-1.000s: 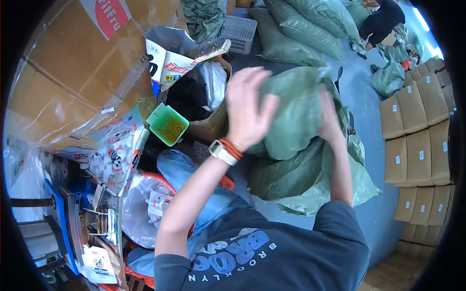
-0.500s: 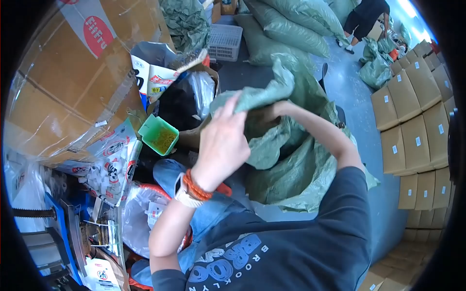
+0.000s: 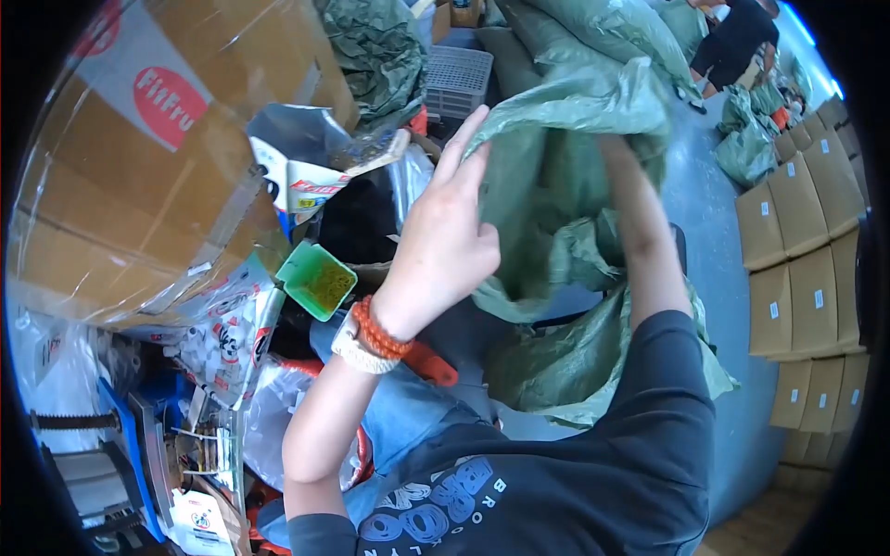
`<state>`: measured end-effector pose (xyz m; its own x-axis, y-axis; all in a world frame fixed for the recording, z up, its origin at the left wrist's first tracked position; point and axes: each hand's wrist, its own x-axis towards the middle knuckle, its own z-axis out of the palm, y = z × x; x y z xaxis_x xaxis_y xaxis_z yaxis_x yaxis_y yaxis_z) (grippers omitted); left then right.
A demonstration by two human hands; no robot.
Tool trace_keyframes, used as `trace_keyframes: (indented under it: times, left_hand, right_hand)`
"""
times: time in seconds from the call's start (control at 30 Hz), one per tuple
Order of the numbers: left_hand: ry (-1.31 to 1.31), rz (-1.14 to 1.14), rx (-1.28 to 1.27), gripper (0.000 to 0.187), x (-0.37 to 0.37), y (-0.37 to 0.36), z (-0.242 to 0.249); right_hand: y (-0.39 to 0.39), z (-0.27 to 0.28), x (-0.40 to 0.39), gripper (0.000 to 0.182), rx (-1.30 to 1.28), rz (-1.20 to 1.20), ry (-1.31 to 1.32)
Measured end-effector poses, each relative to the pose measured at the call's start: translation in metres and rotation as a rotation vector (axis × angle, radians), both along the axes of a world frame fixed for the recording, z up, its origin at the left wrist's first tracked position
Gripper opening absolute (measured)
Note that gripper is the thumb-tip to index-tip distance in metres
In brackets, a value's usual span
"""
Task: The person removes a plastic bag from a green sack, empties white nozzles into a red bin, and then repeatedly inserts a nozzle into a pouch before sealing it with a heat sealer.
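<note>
A large green woven sack [image 3: 575,111] spreads in front of me, its mouth gaping and its upper rim lifted. My left hand [image 3: 445,222] is closed on the left end of that rim, the cloth caught at the fingers, index finger pointing up. Orange beads and a pale band circle the wrist. My right hand is hidden by the sack's raised edge; only the blurred right forearm shows, reaching in under the rim. Lower folds of the sack hang near my right elbow. Left of my left hand sits a green tub [image 3: 320,281] with small yellowish pieces in it.
A big cardboard box [image 3: 176,176] stands at left, beside an opened printed carton [image 3: 306,181]. Behind are a plastic crate [image 3: 459,79] and stuffed green sacks [image 3: 593,37]. Stacked boxes [image 3: 797,222] line the right side. Another person [image 3: 737,42] bends over at the far right.
The sack's rim has risen and stretched wider. My left hand has shifted slightly up and right, while my right arm has swung up and away, its hand now hidden farther right.
</note>
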<state>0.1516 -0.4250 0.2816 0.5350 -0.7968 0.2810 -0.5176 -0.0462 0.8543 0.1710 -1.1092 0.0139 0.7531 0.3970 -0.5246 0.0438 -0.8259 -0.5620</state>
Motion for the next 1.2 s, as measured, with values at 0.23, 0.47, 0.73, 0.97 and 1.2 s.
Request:
trace_keyframes:
  times: [0.23, 0.47, 0.73, 0.97, 1.2]
  left_hand:
    - [-0.291, 0.133, -0.096, 0.076, 0.057, -0.033, -0.037]
    - [-0.27, 0.147, 0.08, 0.074, 0.064, -0.014, -0.035]
    - [-0.423, 0.084, -0.028, 0.072, 0.035, -0.034, -0.047]
    - [-0.578, 0.22, 0.025, 0.055, 0.008, -0.002, -0.057]
    - [-0.881, 0.35, -0.08, 0.049, -0.042, 0.057, -0.06]
  right_hand:
    - [0.332, -0.163, -0.084, 0.045, -0.053, 0.084, -0.064]
    - [0.331, 0.06, -0.054, 0.04, -0.524, -0.614, -0.433]
    - [0.266, 0.109, -0.038, 0.06, -0.975, -0.816, -0.47]
    - [0.42, 0.072, -0.063, 0.075, -0.279, 0.048, 0.26]
    - [0.55, 0.168, -0.167, 0.04, -0.453, -0.215, -0.774]
